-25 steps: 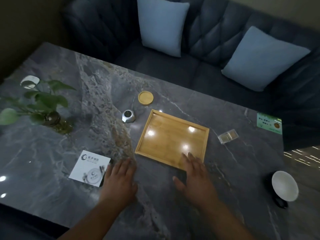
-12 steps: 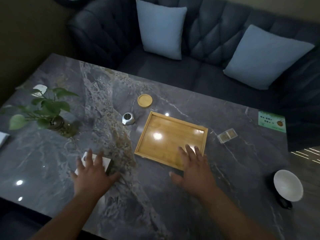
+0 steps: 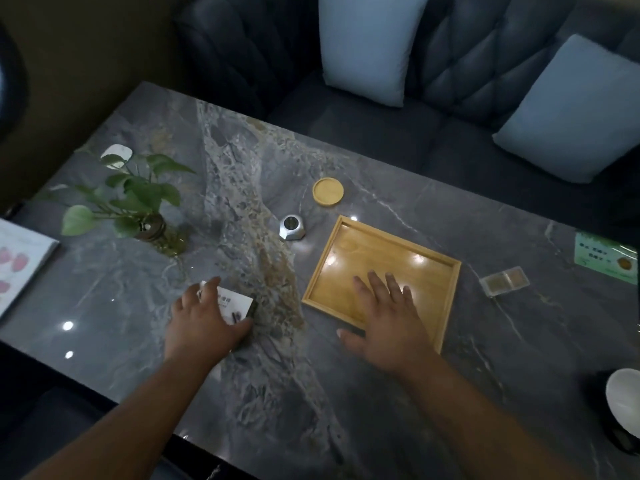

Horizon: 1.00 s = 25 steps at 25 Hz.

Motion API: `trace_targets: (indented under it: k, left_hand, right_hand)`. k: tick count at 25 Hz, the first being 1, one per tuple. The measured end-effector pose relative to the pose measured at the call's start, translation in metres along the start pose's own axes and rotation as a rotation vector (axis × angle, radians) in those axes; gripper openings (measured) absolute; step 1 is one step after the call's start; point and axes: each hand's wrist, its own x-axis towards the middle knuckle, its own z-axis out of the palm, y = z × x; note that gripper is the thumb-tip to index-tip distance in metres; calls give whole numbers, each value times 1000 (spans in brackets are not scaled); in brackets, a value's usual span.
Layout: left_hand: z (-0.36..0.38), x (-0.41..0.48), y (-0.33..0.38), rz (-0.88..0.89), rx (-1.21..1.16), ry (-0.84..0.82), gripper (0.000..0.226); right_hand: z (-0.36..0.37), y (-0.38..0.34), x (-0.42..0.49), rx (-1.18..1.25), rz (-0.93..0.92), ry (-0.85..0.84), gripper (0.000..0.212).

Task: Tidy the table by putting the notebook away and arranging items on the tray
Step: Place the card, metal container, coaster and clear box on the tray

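A small white notebook [image 3: 236, 302] lies on the grey marble table [image 3: 145, 306], left of the wooden tray [image 3: 433, 271]. My left hand [image 3: 202, 323] covers most of it, fingers over its far edge and thumb at its near right corner, gripping it. My right hand [image 3: 389, 317] rests flat and spread on the tray's near edge, holding nothing. The tray has nothing in it. A round wooden coaster [image 3: 327, 191] and a silver hexagonal object [image 3: 292, 227] sit just beyond the tray's far left corner.
A potted plant [image 3: 138, 202] stands at the left, and a white booklet [image 3: 20, 261] lies at the left edge. Right of the tray are a small clear box [image 3: 505, 285], a green card [image 3: 604, 258] and a white bowl [image 3: 623, 403]. A dark sofa with pale cushions [image 3: 363, 46] lies behind.
My left hand has moved left from the bare table onto the notebook and closed around it. My right hand has slid a little further onto the tray.
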Motion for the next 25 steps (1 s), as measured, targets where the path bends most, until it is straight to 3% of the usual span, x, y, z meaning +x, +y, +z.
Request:
trace_targets:
  k: [6,10,15,19,25]
  left_hand:
    - [-7,32,-11,52,24,-28,96]
    - [-4,40,-20,77,54,-135,109]
    - [-3,45,-33,115,57,-172,115]
    - [-6,48,-28,115,43,-200,116]
    - [-8,48,13,129,-26,-175,118]
  right_hand:
    - [-16,-72,85,-35,-88,8,95]
    - [-28,-107,149,-124,-153,59,86]
    - [-29,-120,204,-158,-116,-72,69]
    - [-33,-119,211,-161,-115,-71,52]
    - [-48,-89,152,-12,-111,33,52]
